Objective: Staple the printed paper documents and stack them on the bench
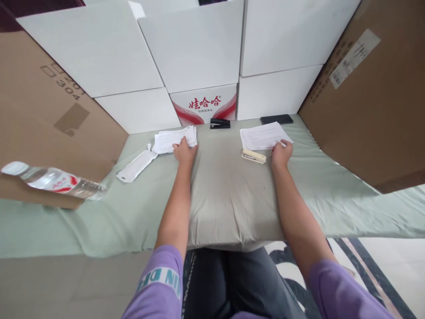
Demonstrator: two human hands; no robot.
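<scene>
My left hand [185, 150] rests on a stack of white papers [165, 141], its fingers apart and touching the top sheet near the right end. At the lower right corner of a second stack of printed papers [262, 136], my right hand [282, 153] has its fingers curled around the edge. A cream stapler [254, 156] lies just left of my right hand, below that stack. Farther back, between the two stacks, sits a black stapler [220, 123]. A flat white packet [137, 166] lies slanted at the lower left of the left stack.
White boxes [199, 48] form a wall behind the green cloth-covered table [229, 195]. Brown cardboard panels stand at the left [49, 110] and right [372, 102]. A clear water bottle [63, 180] lies at the left. A dark phone-like slab [276, 119] is at the back right.
</scene>
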